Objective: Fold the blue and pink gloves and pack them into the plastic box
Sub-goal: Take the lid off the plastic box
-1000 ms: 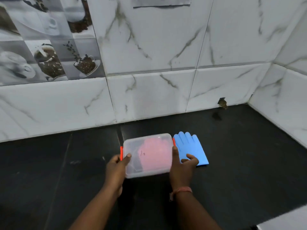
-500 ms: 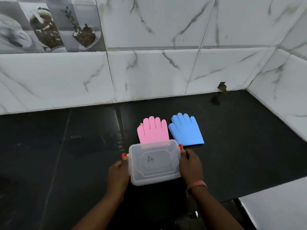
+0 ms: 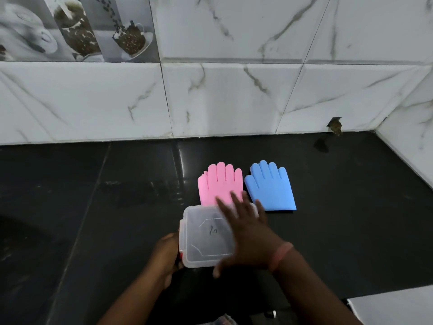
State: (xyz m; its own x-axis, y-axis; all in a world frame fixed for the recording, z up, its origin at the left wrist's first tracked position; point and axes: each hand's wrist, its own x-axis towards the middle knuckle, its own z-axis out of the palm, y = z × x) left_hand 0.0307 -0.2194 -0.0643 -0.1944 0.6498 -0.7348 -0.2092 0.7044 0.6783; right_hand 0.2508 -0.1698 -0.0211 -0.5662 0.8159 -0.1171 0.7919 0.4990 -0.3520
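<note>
Two gloves lie flat and unfolded on the counter (image 3: 70, 207): pink glove (image 3: 219, 182) touching the box (image 3: 206, 238), blue glove (image 3: 270, 187) beside it. Left hand (image 3: 165, 255) grips the box edge; right hand (image 3: 248, 233) spreads flat above the lid. Risk: the closed lid blocks packing; the pink cuff may snag beneath.

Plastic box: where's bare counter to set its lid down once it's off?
Left of the plastic box and pink glove, the dark counter lies bare; so does the stretch right of the blue glove. It is crowded in the middle: both gloves, box, left hand and right hand.
</note>
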